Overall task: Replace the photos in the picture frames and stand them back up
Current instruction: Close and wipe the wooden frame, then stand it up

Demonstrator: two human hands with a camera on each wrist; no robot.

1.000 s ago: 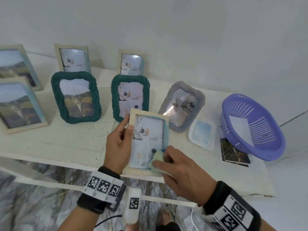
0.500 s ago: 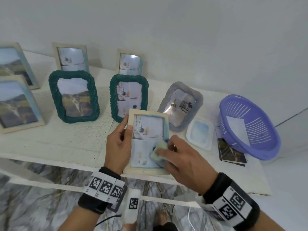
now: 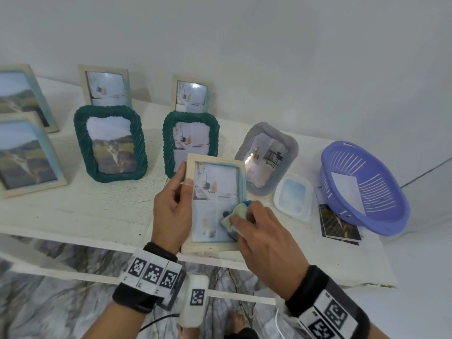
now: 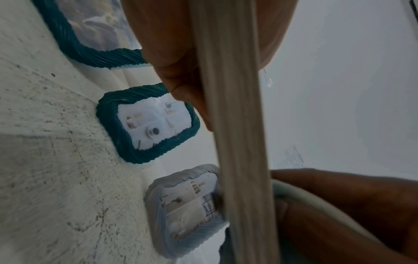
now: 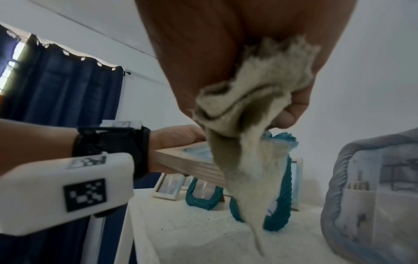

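Note:
A pale wooden picture frame (image 3: 215, 165) with a room photo is held above the front of the white table (image 3: 80, 211). My left hand (image 3: 175, 201) grips its left edge, thumb on the front; the left wrist view shows that edge (image 4: 237, 125) running between thumb and fingers. My right hand (image 3: 259, 231) pinches a small pale cloth (image 3: 236, 216) against the lower right of the glass. In the right wrist view the cloth (image 5: 255, 114) hangs bunched from the fingers over the frame (image 5: 187, 164).
Several frames stand on the table: two teal rope frames (image 3: 110, 143) (image 3: 190, 133), a grey one (image 3: 269, 155), wooden ones behind and at the left. A clear plastic lid (image 3: 293, 194), loose photos (image 3: 340, 226) and a purple basket (image 3: 364, 187) lie at the right.
The right hand has rubbed the cloth over the lower right of the glass, up and then back down a little. The left hand keeps its grip on the frame.

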